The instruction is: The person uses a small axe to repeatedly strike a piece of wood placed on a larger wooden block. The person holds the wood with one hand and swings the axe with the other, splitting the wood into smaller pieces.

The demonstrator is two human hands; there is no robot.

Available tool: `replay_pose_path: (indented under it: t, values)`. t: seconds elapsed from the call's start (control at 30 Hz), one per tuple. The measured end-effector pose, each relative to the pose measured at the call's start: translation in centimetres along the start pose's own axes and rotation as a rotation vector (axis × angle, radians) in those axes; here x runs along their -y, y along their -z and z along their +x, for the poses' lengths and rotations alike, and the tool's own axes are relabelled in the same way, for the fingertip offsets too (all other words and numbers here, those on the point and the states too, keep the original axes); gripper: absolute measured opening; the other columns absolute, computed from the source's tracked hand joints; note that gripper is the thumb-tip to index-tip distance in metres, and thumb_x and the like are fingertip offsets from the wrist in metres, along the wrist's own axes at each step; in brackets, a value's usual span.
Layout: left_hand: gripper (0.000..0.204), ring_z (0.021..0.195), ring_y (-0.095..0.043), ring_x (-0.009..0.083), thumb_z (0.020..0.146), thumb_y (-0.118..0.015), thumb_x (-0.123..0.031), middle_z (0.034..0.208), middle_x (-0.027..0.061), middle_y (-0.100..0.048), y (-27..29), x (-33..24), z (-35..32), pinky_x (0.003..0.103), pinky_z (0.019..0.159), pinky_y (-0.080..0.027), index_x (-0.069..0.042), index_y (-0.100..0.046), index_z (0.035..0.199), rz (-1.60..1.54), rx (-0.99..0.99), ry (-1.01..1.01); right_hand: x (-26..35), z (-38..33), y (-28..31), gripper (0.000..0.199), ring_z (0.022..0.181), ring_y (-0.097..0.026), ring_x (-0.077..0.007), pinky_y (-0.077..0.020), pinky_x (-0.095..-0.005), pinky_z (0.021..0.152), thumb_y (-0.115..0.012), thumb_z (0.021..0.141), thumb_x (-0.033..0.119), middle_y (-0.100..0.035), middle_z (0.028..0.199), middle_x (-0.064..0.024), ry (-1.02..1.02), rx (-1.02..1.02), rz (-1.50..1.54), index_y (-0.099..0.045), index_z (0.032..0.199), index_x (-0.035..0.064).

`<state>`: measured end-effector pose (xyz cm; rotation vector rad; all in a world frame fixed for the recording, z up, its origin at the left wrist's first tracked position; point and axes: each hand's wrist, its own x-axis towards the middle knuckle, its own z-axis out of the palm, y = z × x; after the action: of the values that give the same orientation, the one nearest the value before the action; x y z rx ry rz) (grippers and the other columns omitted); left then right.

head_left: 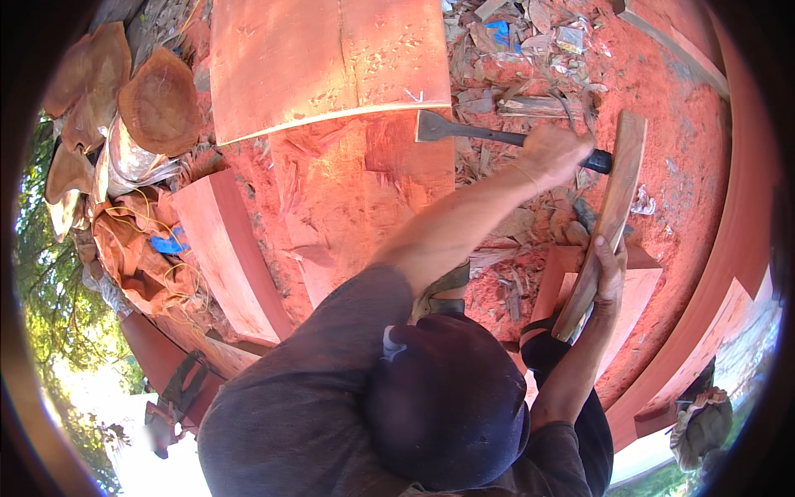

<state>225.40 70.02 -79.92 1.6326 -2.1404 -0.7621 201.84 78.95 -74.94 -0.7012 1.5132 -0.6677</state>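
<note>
My left hand (553,157) is wrapped round the dark handle of a wide-bladed steel chisel (476,130). The flat blade points left, with its tip just below the lower edge of a large reddish timber slab (323,62); whether it touches the slab I cannot tell. On the right, my right hand (610,273) grips a brown wooden bar (614,199) near its lower half. The bar's upper part lies beside the butt of the chisel handle, close or touching. Its lower end reaches down by my dark-clothed leg.
Sawn log ends (159,99) are stacked at the upper left, above an orange sheet (137,244). A squared beam (228,253) slants at left. Red sawdust (679,157) and wood scraps (538,105) cover the ground. A long curved-looking timber (729,240) borders the right.
</note>
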Motion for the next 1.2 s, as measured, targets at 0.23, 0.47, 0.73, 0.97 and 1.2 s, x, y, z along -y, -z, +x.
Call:
replay_pose_path:
  t: [0.23, 0.47, 0.73, 0.97, 1.2]
  values:
    - [0.016, 0.068, -0.072, 0.0292, 0.082, -0.069, -0.014, 0.071, 0.0133, -0.069, 0.4, 0.6, 0.0, 0.044, 0.057, -0.055, -0.005, -0.065, 0.094, -0.031, -0.058, -0.020, 2.1, -0.3, -0.8, 0.053, 0.057, -0.059, -0.0171, -0.0474, -0.0284, 0.046, -0.076, 0.087, 0.041, -0.060, 0.085, -0.0081, -0.044, -0.131, 0.361, -0.053, 0.115, 0.0020]
    - [0.017, 0.078, -0.072, 0.0322, 0.077, -0.068, -0.009, 0.080, 0.0137, -0.069, 1.7, 1.2, -0.6, 0.048, 0.062, -0.055, -0.009, -0.061, 0.094, -0.054, -0.147, 0.048, 1.7, 0.1, 0.3, 0.057, 0.061, -0.060, -0.0176, -0.0487, -0.0285, 0.049, -0.072, 0.090, 0.046, -0.060, 0.087, -0.0090, -0.025, 0.071, 0.131, -0.050, 0.118, 0.0018]
    - [0.018, 0.064, -0.070, 0.0308, 0.077, -0.070, -0.015, 0.069, 0.0110, -0.068, 2.2, -1.1, -0.5, 0.046, 0.052, -0.052, -0.010, -0.061, 0.092, -0.059, -0.121, 0.017, 2.7, 0.5, 2.4, 0.047, 0.079, -0.057, -0.0200, -0.0523, -0.0325, 0.068, -0.057, 0.100, 0.044, -0.058, 0.102, -0.0121, 0.195, -0.037, 0.483, -0.052, 0.129, 0.0065]
    - [0.024, 0.068, -0.071, 0.0310, 0.074, -0.075, -0.018, 0.073, 0.0116, -0.070, 2.9, -0.3, 0.2, 0.046, 0.056, -0.055, -0.008, -0.062, 0.091, -0.106, -0.175, 0.004, 3.1, -0.6, 0.4, 0.052, 0.064, -0.061, -0.0172, -0.0511, -0.0295, 0.051, -0.067, 0.092, 0.045, -0.060, 0.082, -0.0087, 0.010, 0.071, -0.084, -0.053, 0.116, 0.0010]
    - [0.028, 0.069, -0.072, 0.0319, 0.075, -0.074, -0.015, 0.071, 0.0133, -0.069, 2.0, 0.3, 0.5, 0.046, 0.059, -0.055, -0.006, -0.063, 0.099, -0.070, -0.098, 0.057, 4.1, -1.3, -2.3, 0.051, 0.064, -0.060, -0.0176, -0.0506, -0.0291, 0.051, -0.066, 0.093, 0.044, -0.059, 0.089, -0.0100, 0.056, -0.201, 0.483, -0.052, 0.117, 0.0016]
